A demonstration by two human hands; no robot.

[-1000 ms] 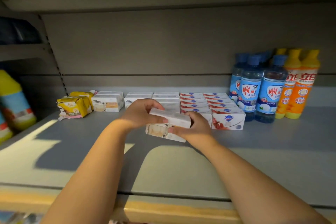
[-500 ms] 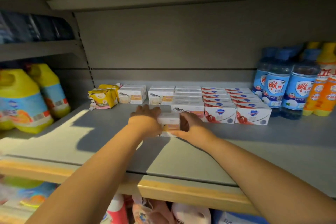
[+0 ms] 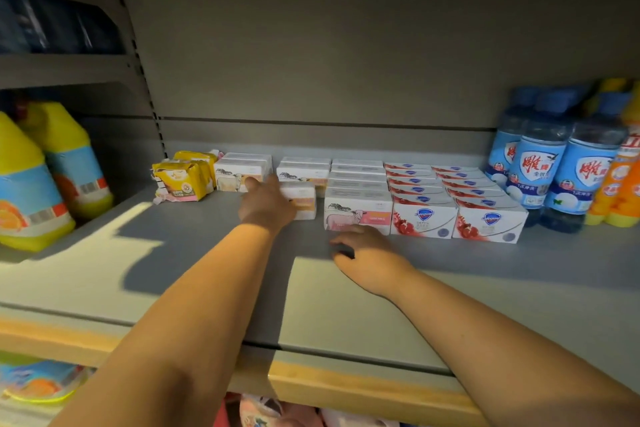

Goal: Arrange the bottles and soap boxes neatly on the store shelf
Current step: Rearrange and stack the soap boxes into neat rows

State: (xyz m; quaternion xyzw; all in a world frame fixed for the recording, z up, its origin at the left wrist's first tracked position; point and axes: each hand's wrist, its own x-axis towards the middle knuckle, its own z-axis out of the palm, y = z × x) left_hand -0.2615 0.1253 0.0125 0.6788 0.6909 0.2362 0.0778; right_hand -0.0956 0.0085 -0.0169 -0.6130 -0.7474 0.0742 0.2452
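Note:
Rows of white soap boxes with a goat picture (image 3: pixel 356 215) lie on the grey shelf (image 3: pixel 485 288), beside rows of red-and-white soap boxes (image 3: pixel 422 218). One white soap box (image 3: pixel 303 201) stands at the front of a shorter row. My left hand (image 3: pixel 266 201) reaches forward just left of that box, fingers stretched toward the leftmost white boxes (image 3: pixel 239 175); whether it touches either I cannot tell. My right hand (image 3: pixel 363 250) rests on the shelf in front of the goat box, fingers loosely curled, holding nothing. Blue bottles (image 3: pixel 540 177) and orange bottles (image 3: pixel 620 194) stand at the right.
Yellow soap packs (image 3: pixel 183 178) lie at the left end of the row. Big yellow jugs (image 3: pixel 31 184) stand on the neighbouring shelf at left. A wooden-coloured strip (image 3: pixel 346 388) edges the shelf front, with more goods below.
Both hands held a white soap box in front of the rows; it now stands on the shelf. My right hand has let go and drawn back. My left hand has reached further left.

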